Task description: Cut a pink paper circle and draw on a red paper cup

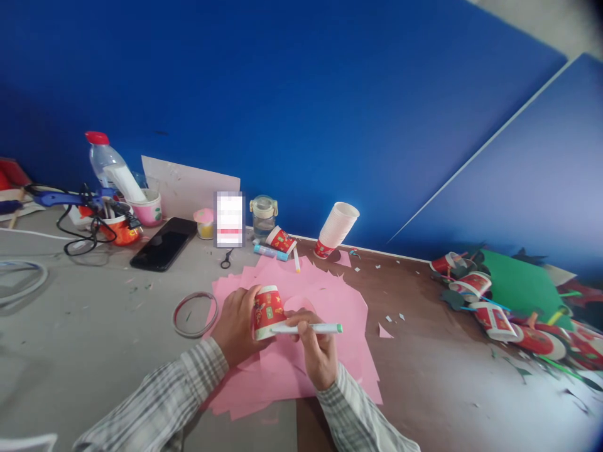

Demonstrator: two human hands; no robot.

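My left hand point(235, 326) is wrapped round a red patterned paper cup point(268, 311) standing upside down on a pile of pink paper sheets point(339, 301). My right hand point(318, 351) pinches a white marker with a green cap point(313, 328), held level, its tip end against the cup's lower rim. Both hands rest over the pink paper near the front of the table.
A tape ring point(195, 314) lies left of the pink paper. Behind are a black phone point(164, 243), a glass jar point(263, 215), a leaning stack of white cups point(338, 227), a bottle point(104, 160) and a glue gun point(61, 199). Finished red cup crafts point(494, 307) and green paper point(522, 282) crowd the right.
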